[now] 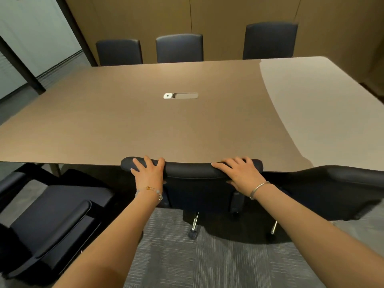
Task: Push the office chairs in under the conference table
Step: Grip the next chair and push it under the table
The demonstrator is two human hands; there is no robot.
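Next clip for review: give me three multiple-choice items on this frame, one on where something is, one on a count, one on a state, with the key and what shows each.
1. Where do the left hand and right hand rest?
A. On the top of the middle chair backrest
B. Flat on the conference table
C. On the armrests of the chair at the left

2. How many chairs stand along the far side of the table?
A. One
B. Three
C. Five

3. What is the state of the chair at the left?
A. Tucked fully under the table
B. Tipped over on the floor
C. Pulled out from the table, seat in full view

Key:
1. A: both palms lie on the padded top edge of the backrest.
2. B: three dark backrests rise behind the far edge.
3. C: its seat and armrest stand clear of the table edge.
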